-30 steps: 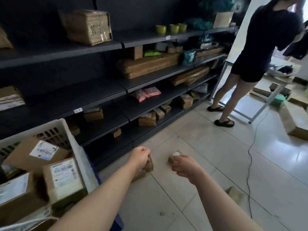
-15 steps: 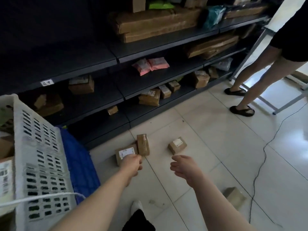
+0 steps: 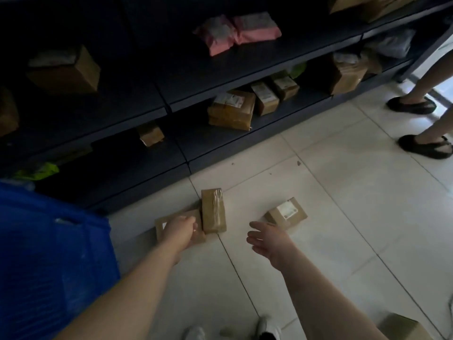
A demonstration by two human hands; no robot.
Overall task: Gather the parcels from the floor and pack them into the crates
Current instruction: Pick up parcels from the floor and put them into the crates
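Three brown cardboard parcels lie close together on the pale tiled floor [image 3: 343, 192] near the middle of the view. The left hand [image 3: 180, 230] rests on top of the flat brown parcel with a white label [image 3: 161, 224], fingers curled down over it; whether it grips the parcel I cannot tell. Touching that parcel at its 2 o'clock corner lies the oblong brown parcel wrapped in clear tape [image 3: 213, 211], flat on the tiles. The right hand [image 3: 268, 239] hangs open, palm down and fingers spread, holding nothing; the small square brown box with a white label [image 3: 285, 212] sits just beyond its fingertips, at 1 o'clock from it.

At 8 o'clock in the view stands a blue plastic crate [image 3: 54, 253], its wall filling the left edge; its contents are hidden. A fourth brown box [image 3: 404, 327] shows partly at 5 o'clock, by the frame's corner.

From 9 to 2 o'clock runs dark metal shelving [image 3: 171, 106], its lowest board just beyond the taped parcel, with cardboard boxes and pink mailer bags [image 3: 237, 30] on it. Another person's sandalled feet [image 3: 425, 146] stand at 2 o'clock, well apart from the parcels, with open tile between.
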